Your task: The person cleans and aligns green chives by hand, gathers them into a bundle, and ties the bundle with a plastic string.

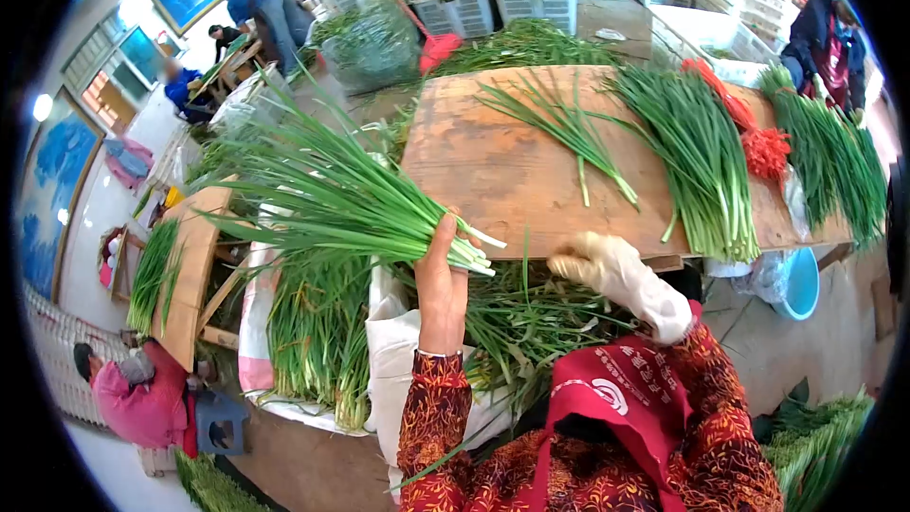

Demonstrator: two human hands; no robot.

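Note:
My bare left hand [443, 283] is wrapped round a bunch of green stalks [351, 192], white ends pointing right and leaves fanning up and left. My right hand [602, 270], in a pale glove, is at the front edge of the wooden board [464, 152]; its fingers look curled, and whether they hold anything cannot be made out. Loose stalks [578, 133] lie on the board, with a large pile of stalks [697, 156] to their right. Red ties [764, 152] sit between that pile and another one [834, 161] at the far right.
Below the board are heaped greens [531, 322] and a sack of stalks [318, 341]. A blue basin [801, 284] stands at right. Stacked crates [536, 9] and a red dustpan [439, 51] are behind. A person in pink [142, 398] sits lower left; other people are farther back.

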